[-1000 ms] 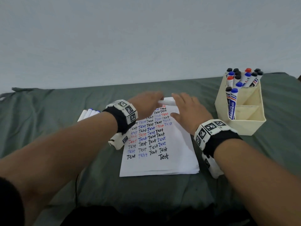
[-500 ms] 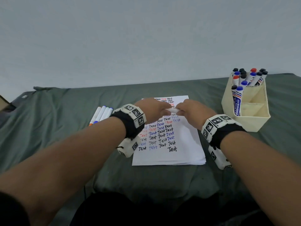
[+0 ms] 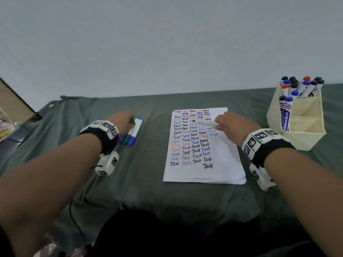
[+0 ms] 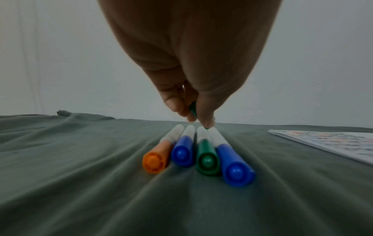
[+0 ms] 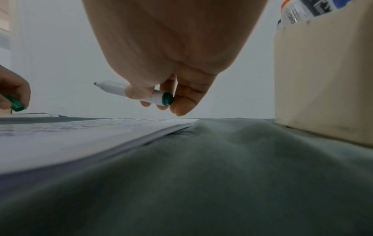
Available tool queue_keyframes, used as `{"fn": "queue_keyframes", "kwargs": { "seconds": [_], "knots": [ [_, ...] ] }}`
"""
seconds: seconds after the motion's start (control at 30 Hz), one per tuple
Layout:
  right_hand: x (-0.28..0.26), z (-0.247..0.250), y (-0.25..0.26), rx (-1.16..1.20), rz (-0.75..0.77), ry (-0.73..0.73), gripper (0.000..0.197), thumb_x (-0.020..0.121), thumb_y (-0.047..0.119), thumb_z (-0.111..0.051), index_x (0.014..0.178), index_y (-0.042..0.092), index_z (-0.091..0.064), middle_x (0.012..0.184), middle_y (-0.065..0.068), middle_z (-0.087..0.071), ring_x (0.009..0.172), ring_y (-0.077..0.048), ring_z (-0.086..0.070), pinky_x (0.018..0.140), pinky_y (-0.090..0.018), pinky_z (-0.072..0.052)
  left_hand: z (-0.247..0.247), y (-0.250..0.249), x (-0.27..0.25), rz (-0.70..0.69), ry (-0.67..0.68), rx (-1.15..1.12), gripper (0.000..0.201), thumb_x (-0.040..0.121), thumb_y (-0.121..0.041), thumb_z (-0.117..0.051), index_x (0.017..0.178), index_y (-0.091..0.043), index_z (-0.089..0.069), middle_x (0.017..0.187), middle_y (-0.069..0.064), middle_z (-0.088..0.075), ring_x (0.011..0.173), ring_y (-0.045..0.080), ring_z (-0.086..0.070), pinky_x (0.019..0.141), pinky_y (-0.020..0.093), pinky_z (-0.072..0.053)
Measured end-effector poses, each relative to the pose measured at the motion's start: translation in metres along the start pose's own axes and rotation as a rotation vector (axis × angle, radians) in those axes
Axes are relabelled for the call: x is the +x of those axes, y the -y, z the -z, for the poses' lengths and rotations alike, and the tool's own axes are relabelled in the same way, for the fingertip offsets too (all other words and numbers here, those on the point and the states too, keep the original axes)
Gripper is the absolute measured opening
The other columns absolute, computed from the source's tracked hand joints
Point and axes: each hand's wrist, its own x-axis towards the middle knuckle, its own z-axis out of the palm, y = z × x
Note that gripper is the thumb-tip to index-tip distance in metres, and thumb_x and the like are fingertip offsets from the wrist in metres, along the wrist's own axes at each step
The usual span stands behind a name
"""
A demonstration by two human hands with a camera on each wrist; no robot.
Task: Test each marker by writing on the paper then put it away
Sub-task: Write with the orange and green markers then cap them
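**Green cloth, green marker uncapped**

Green cloth (image 3: 148, 191) covers the surface; paper (image 3: 222, 164) lies mid-cloth. Right hand (image 3: 233, 125) pinches one uncapped marker (image 3: 206, 123) above its far end, long axis leftward, tip off the sheet. Left hand (image 3: 120, 123) pinches the cap (image 4: 193, 109) over four capped markers (image 4: 207, 158) toward the left edge. Organizer (image 3: 300, 138) sits far right.

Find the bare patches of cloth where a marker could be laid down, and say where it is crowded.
Free: the cloth between the four capped markers and the paper, and the strip between the paper's near edge and the table's front. Crowded: the organizer's back compartment, packed with markers; the cloth by the left hand; the narrow gap between paper and organizer, taken by the right hand.
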Motion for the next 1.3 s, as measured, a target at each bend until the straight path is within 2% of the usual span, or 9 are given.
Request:
{"fn": "queue_keyframes", "kwargs": {
  "seconds": [0.13,0.47,0.6,0.73,0.83,0.9,1.03,1.2,1.3],
  "knots": [
    [0.001,-0.001,0.002,-0.008,0.006,0.010,0.022,0.107,0.035,-0.045,0.108,0.020,-0.061,0.093,0.001,-0.049,0.075,-0.015,-0.050,0.064,-0.032,-0.036,0.003,0.007,0.000,-0.089,0.005,0.060,0.023,0.088,-0.016,-0.069,0.111,-0.013,-0.071,0.113,0.011,-0.067,0.106,0.031,-0.060,0.086,0.032,-0.044],
    [-0.002,0.001,0.003,-0.007,-0.006,0.000,0.021,0.106,0.036,-0.047,0.101,0.020,-0.059,0.091,0.001,-0.051,0.070,-0.013,-0.051,0.055,-0.027,-0.031,-0.009,-0.047,0.004,-0.169,0.117,0.135,0.036,0.088,-0.011,-0.066,0.123,-0.018,-0.060,0.117,0.004,-0.067,0.110,0.025,-0.060,0.092,0.036,-0.050],
    [-0.001,0.000,0.006,-0.006,-0.001,-0.002,0.022,0.107,0.036,-0.046,0.095,0.021,-0.056,0.089,0.001,-0.050,0.068,-0.014,-0.052,0.055,-0.028,-0.030,-0.005,-0.047,0.003,-0.163,0.090,0.165,0.055,0.086,-0.031,-0.071,0.137,-0.023,-0.051,0.127,0.004,-0.064,0.119,0.027,-0.056,0.099,0.041,-0.048],
    [-0.001,0.000,0.006,0.017,-0.027,-0.026,0.026,0.106,0.038,-0.045,0.086,0.023,-0.050,0.092,-0.002,-0.058,0.069,-0.015,-0.053,0.055,-0.030,-0.032,-0.007,-0.070,-0.009,-0.263,-0.098,0.208,0.075,0.081,-0.070,-0.057,0.145,-0.032,-0.042,0.148,-0.001,-0.045,0.138,0.029,-0.034,0.113,0.047,-0.031],
    [-0.005,0.001,0.005,0.084,-0.016,-0.038,0.033,0.107,0.032,-0.043,0.139,0.025,-0.047,0.119,-0.007,-0.064,0.095,-0.027,-0.062,0.075,-0.037,-0.047,-0.024,-0.105,-0.022,-0.433,0.029,0.147,0.093,0.074,-0.087,-0.044,0.151,-0.040,-0.026,0.163,-0.001,-0.020,0.150,0.027,-0.014,0.121,0.053,-0.015],
    [-0.008,0.002,0.006,0.101,0.015,-0.049,0.046,0.108,0.026,-0.041,0.152,0.035,-0.032,0.123,-0.007,-0.060,0.099,-0.029,-0.060,0.080,-0.039,-0.048,-0.040,-0.123,-0.028,-0.439,0.187,0.134,0.111,0.058,-0.102,-0.032,0.152,-0.048,-0.009,0.167,-0.002,0.002,0.153,0.028,0.003,0.122,0.053,-0.007],
    [-0.010,0.003,0.005,0.049,0.020,-0.087,0.042,0.108,0.021,-0.040,0.147,0.034,-0.045,0.129,-0.006,-0.052,0.089,-0.023,-0.056,0.071,-0.032,-0.041,-0.063,-0.131,-0.028,-0.355,0.353,0.146,0.127,0.038,-0.111,-0.021,0.147,-0.055,0.012,0.163,0.003,0.024,0.150,0.036,0.017,0.120,0.058,-0.001],
    [-0.016,0.012,0.009,0.212,0.021,-0.137,0.073,0.090,0.029,-0.073,0.152,0.031,-0.035,0.124,0.002,-0.045,0.094,-0.016,-0.054,0.081,-0.036,-0.050,-0.070,-0.130,-0.022,-0.328,0.394,0.119,0.126,0.039,-0.112,-0.025,0.144,-0.057,0.018,0.161,0.006,0.031,0.149,0.034,0.023,0.120,0.057,0.005],
    [-0.016,0.020,0.012,0.249,0.055,-0.254,0.048,0.095,0.013,-0.065,0.140,0.024,-0.055,0.119,0.005,-0.060,0.102,-0.016,-0.059,0.092,-0.031,-0.048,-0.072,-0.130,-0.022,-0.325,0.403,0.091,0.124,0.039,-0.112,-0.027,0.143,-0.059,0.019,0.160,0.005,0.033,0.148,0.032,0.026,0.120,0.055,0.008]
  ]
}}
